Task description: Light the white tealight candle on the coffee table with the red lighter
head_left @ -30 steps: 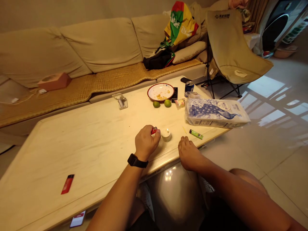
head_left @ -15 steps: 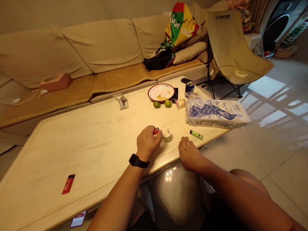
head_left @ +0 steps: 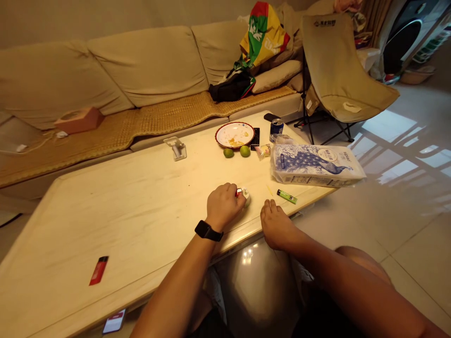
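Observation:
My left hand (head_left: 225, 204), with a black watch on the wrist, is closed round a red lighter (head_left: 238, 192). The lighter's metal end is over the near-left side of a short white candle (head_left: 247, 199), which the thumb and lighter partly cover. No flame shows. My right hand (head_left: 275, 223) rests at the table's front edge, fingers lying on the top and holding nothing I can see. Just beyond its fingertips are a green lighter (head_left: 286, 196) and a thin yellow stick (head_left: 269, 189).
A tissue pack (head_left: 317, 164) lies at the table's right end. Behind are a plate (head_left: 225, 136) with scraps, two green limes (head_left: 244, 151) and a blue can (head_left: 276, 129). Another red lighter (head_left: 98, 271) lies at left. A phone (head_left: 114, 322) sits below the table edge.
My left hand has moved right with the red lighter, from beside the candle to over it. The small bright spot on the candle a second ago is gone. My right hand stays put.

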The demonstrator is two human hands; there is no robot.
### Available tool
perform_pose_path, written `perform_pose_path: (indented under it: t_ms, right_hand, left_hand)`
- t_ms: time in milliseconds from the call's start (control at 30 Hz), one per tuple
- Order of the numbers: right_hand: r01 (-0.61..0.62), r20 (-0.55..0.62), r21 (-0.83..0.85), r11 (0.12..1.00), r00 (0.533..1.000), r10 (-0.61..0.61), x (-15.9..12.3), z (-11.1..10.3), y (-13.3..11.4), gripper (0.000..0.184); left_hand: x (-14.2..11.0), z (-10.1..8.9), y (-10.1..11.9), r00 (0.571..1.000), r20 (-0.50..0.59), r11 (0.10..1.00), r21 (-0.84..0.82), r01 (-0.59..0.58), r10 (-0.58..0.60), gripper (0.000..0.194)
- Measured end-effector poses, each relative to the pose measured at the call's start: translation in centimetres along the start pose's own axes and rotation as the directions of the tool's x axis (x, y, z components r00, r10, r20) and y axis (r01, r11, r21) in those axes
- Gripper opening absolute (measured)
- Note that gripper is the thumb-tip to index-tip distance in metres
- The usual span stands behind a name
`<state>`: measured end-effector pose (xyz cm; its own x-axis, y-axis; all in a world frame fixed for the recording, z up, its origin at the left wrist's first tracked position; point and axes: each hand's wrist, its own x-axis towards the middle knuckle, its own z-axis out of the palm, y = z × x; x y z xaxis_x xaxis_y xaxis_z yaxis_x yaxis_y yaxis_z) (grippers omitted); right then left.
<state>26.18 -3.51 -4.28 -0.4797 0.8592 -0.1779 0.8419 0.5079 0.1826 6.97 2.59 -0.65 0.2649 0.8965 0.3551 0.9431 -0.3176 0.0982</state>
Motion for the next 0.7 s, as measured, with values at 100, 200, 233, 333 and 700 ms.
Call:
perform_pose_path:
  t_ms: [100,200,233,333,700]
  right_hand:
    - [0.006,0.009,0.008,1.0,1.0,-0.006,0.0,-0.2,0.0,0.073]
    - [0.004,0.037,0.013,1.0,0.999,-0.005,-0.1,-0.5,0.1,0.073]
    - [0.005,0.041,0.016,1.0,0.999,-0.006,-0.1,-0.6,0.1,0.073]
    - [0.002,0.048,0.014,1.0,0.999,-0.003,-0.1,-0.8,0.0,0.075]
    - [-0.006,0.021,0.015,1.0,1.0,0.005,0.1,0.2,-0.1,0.077]
  left_hand:
    - [0.0,0.0,0.0,1.0,-0.001,0.999,0.027,-0.029,0.029,0.022]
    - [0.0,0.0,0.0,0.999,-0.007,0.998,0.042,-0.04,0.041,0.023]
    - [0.0,0.0,0.0,0.999,-0.005,0.998,0.041,-0.043,0.044,0.022]
    - [0.0,0.0,0.1,0.999,0.0,0.998,0.029,-0.051,0.051,0.02]
    - [-1.2,-1.7,-2.2,0.925,-0.261,0.888,-0.437,0.142,-0.276,0.033]
